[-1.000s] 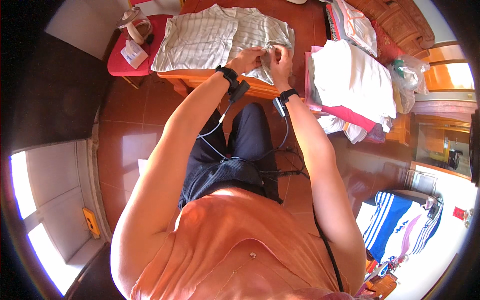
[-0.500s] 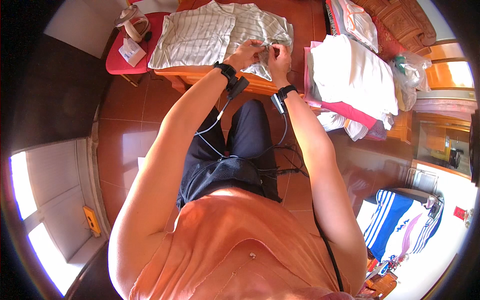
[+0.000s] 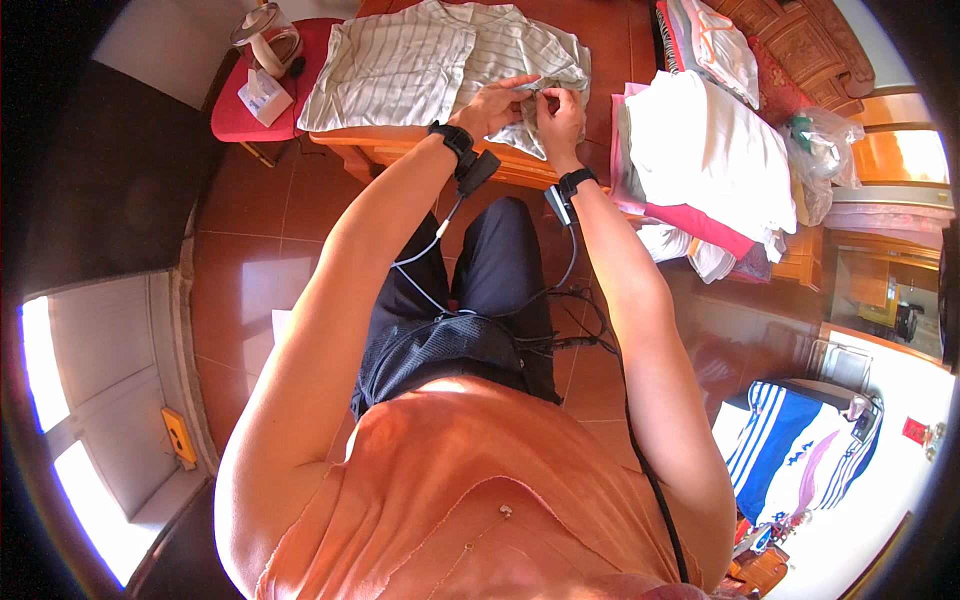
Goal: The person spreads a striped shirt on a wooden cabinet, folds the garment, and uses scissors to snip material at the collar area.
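Note:
A pale striped shirt (image 3: 395, 70) lies spread on the wooden table, its near right corner gathered and hanging a little over the front edge. At that bunched corner my left hand (image 3: 492, 107) holds the cloth from the left, with its index finger stretched along the fabric. Close beside it, my right hand (image 3: 560, 118) pinches the same bit of cloth between thumb and fingers. The two hands almost meet at the fingertips. What exactly lies between them is too small to make out. Each wrist wears a black strap with a small device and a cable.
Right of the shirt rises a pile of folded white clothes (image 3: 700, 150), with more laundry behind it and a clear plastic bag (image 3: 825, 150) alongside. On the left, a red stool (image 3: 228, 115) carries a glass kettle (image 3: 266, 40) and a tissue pack (image 3: 264, 100).
My left index finger has straightened out across the cloth, and the fingers of my right hand have shifted slightly on the gathered corner. The shirt stays where it was on the table.

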A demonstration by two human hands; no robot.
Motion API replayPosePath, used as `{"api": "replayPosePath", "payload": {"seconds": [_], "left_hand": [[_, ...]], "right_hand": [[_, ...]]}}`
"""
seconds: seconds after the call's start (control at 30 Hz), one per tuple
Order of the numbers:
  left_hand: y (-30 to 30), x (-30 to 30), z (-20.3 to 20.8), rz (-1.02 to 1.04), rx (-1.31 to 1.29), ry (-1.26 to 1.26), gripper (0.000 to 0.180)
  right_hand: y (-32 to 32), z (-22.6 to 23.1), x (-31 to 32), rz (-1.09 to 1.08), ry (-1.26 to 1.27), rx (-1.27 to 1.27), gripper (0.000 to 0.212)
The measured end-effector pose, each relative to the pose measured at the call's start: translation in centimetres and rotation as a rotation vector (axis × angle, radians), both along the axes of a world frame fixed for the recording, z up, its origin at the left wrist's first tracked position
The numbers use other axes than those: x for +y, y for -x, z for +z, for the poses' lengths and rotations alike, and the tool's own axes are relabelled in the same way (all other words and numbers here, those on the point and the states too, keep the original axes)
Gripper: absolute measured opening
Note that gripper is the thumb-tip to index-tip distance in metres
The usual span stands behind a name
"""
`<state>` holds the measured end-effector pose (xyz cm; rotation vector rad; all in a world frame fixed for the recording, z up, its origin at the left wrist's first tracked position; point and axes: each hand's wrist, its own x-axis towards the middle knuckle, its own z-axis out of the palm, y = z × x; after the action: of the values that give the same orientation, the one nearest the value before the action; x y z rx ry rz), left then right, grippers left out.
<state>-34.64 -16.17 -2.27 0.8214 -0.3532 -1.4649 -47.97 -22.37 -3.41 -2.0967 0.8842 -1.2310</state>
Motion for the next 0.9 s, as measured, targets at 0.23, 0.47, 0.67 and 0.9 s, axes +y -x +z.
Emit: {"api": "replayPosePath", "payload": {"seconds": [0.23,0.47,0.67,0.9], "left_hand": [[0.8,-1.3,-0.9,0.139,-0.046,-0.137,0.026],[0.5,-1.8,-1.7,0.104,0.006,-0.142,0.017],[0.5,-1.8,-1.6,0.093,0.012,-0.170,0.017],[-0.1,-1.5,-2.1,0.004,-0.286,-0.114,0.029]], "right_hand": [[0.1,-0.4,-0.4,-0.022,0.014,0.021,0.014],[0.4,-0.1,-0.2,-0.042,0.004,-0.045,0.016],[0.0,1.6,0.8,-0.037,-0.016,-0.196,0.017],[0.0,1.1,0.2,-0.020,0.050,-0.092,0.015]]}}
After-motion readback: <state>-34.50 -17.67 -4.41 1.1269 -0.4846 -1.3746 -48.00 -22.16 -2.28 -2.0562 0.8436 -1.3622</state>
